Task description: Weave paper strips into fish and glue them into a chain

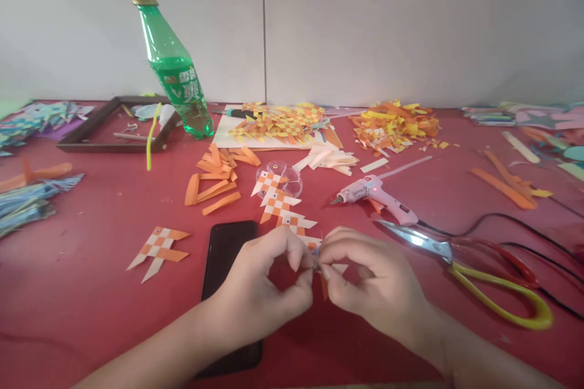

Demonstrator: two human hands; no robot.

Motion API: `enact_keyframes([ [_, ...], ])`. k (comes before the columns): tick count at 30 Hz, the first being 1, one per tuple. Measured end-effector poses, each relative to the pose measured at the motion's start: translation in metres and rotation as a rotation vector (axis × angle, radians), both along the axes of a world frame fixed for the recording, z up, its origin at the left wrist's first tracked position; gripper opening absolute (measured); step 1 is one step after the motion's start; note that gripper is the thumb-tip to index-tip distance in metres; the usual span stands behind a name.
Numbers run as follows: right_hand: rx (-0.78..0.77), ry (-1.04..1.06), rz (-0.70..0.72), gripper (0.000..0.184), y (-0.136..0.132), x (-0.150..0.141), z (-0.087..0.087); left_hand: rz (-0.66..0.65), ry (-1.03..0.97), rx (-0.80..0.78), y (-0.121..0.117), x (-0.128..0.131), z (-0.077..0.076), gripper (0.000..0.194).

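My left hand and my right hand meet in front of me, thumb and forefinger of each pinched together. Between the fingertips is something small and greyish, too blurred to name. Just beyond my fingers, a row of orange-and-white woven paper fish runs away from me, its near end partly hidden by my hands. White and orange paper ends show under my right fingers. Another woven paper fish lies apart on the left. A black phone is partly covered by my left hand and forearm.
A pink glue gun and scissors lie right, cables behind them. Orange strips, white strips, a clear round case and a pile of yellow-orange scraps lie beyond. A green bottle stands beside a dark frame.
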State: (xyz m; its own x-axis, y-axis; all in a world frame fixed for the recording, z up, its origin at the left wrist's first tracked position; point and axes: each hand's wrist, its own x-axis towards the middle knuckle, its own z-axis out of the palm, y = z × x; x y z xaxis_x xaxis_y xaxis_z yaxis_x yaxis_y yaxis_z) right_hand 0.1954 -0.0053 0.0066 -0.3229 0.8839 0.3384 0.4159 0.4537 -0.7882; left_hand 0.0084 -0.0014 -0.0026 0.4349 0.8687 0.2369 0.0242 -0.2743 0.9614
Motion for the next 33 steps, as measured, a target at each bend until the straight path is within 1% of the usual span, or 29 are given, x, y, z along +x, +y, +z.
enact_keyframes([
  [2, -0.173, 0.067, -0.016, 0.011, -0.0011, -0.0007, 0.0021, -0.029, -0.096, -0.111, -0.0003, 0.0006, 0.0023, 0.032],
  [5, -0.341, 0.161, 0.0, 0.01, -0.001, -0.0008, 0.0028, -0.104, -0.261, -0.28, 0.0006, 0.0013, 0.0039, 0.032],
  [7, -0.407, 0.174, 0.024, 0.011, 0.0001, 0.0002, 0.0026, -0.15, -0.349, -0.351, 0.0019, 0.0014, 0.0036, 0.03],
  [9, -0.409, 0.144, 0.036, 0.012, 0.0015, 0.0013, 0.0024, -0.149, -0.366, -0.373, 0.0032, 0.0011, 0.0029, 0.029],
  [14, -0.239, 0.099, 0.046, 0.006, 0.0033, 0.0017, 0.004, -0.052, -0.242, -0.311, 0.0046, -0.0009, 0.0021, 0.027],
  [17, -0.174, 0.082, 0.086, 0.008, 0.0032, 0.0018, 0.0051, -0.069, -0.25, -0.295, 0.0039, -0.0014, 0.0029, 0.026],
  [19, -0.191, 0.095, 0.126, 0.01, 0.0028, 0.0029, 0.005, -0.101, -0.252, -0.284, 0.0029, -0.0015, 0.0041, 0.023],
  [20, -0.213, 0.108, 0.14, 0.01, 0.0025, 0.0037, 0.0048, -0.11, -0.233, -0.251, 0.0023, -0.0016, 0.0049, 0.02],
  [22, -0.253, 0.128, 0.141, 0.01, 0.0019, 0.0053, 0.0043, -0.095, -0.128, -0.11, 0.0014, -0.0022, 0.0062, 0.016],
  [24, -0.28, 0.143, 0.129, 0.01, 0.001, 0.0063, 0.0043, -0.054, 0.02, 0.044, 0.0011, -0.0031, 0.0066, 0.021],
  [25, -0.291, 0.151, 0.123, 0.01, 0.0006, 0.0063, 0.0046, -0.036, 0.083, 0.089, 0.0012, -0.0034, 0.0064, 0.022],
  [27, -0.313, 0.172, 0.114, 0.012, -0.0002, 0.0055, 0.0061, -0.015, 0.156, 0.101, 0.0015, -0.0037, 0.0055, 0.013],
  [28, -0.326, 0.185, 0.115, 0.012, -0.0006, 0.0046, 0.0071, -0.015, 0.166, 0.089, 0.0016, -0.0036, 0.0052, 0.006],
  [29, -0.339, 0.206, 0.118, 0.013, -0.0008, 0.0037, 0.0081, -0.026, 0.165, 0.077, 0.0016, -0.0033, 0.0051, 0.004],
  [33, -0.445, 0.353, 0.176, 0.016, -0.0014, 0.0001, 0.0106, -0.138, 0.061, 0.012, 0.0012, -0.0021, 0.0086, 0.017],
])
